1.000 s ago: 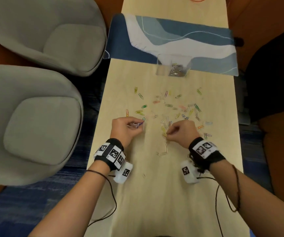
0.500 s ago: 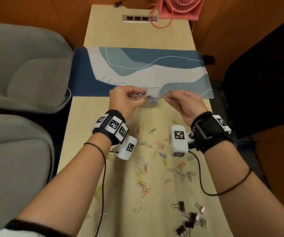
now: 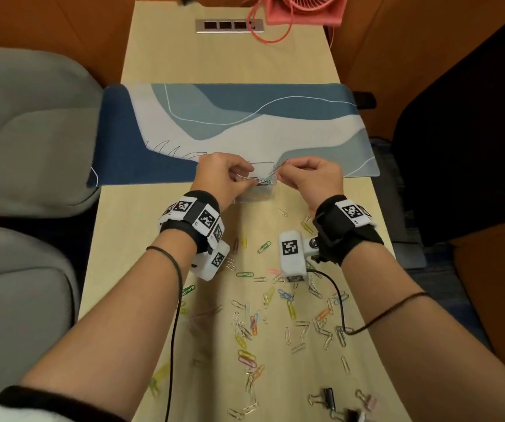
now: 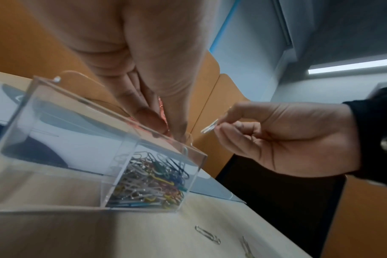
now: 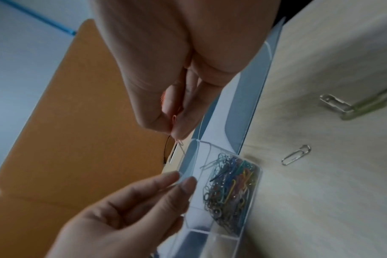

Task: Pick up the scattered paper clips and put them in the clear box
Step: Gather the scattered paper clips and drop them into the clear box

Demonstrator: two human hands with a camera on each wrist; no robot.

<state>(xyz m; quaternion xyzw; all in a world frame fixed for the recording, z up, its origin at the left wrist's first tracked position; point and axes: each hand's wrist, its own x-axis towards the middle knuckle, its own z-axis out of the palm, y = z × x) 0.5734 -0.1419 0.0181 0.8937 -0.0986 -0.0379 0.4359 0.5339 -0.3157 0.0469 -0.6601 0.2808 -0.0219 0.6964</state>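
The clear box (image 3: 264,163) stands at the near edge of the blue mat, with a heap of coloured paper clips (image 4: 148,181) in one compartment. My left hand (image 3: 246,178) hovers over the box from the left, pinching a few clips between thumb and fingers. From the right, my right hand (image 3: 280,172) pinches a silver clip (image 4: 210,128) just above the box rim. In the right wrist view both hands' fingertips (image 5: 179,134) are close above the box (image 5: 194,157). Several loose clips (image 3: 275,315) are scattered on the table below my wrists.
The blue and white mat (image 3: 229,123) lies across the table behind the box. Black binder clips (image 3: 330,397) lie at the near right. A pink fan (image 3: 303,7) and a socket strip (image 3: 229,25) sit at the far end. Grey chairs (image 3: 25,132) stand to the left.
Both hands have travelled from the scattered clips up to the clear box, carrying the clips they pinched. Since half a second ago they have stayed over the box.
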